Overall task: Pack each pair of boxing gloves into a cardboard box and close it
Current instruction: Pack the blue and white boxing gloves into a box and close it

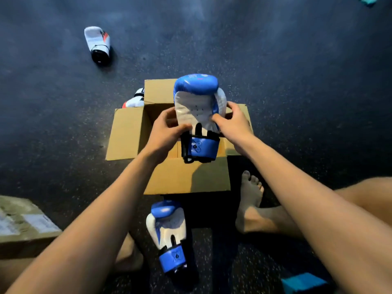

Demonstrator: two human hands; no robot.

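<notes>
Over the open cardboard box (127,132), both hands (163,132) (232,124) grip a blue-and-white boxing glove (196,105).

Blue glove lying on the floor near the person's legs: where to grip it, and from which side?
Probably the narrow wrist just above the blue cuff, reached from above on the person's side. The floor glove lies palm up, cuff end nearest the person, bulky padded end toward the cardboard box, so the slim part is closest and fits a hand.
</notes>
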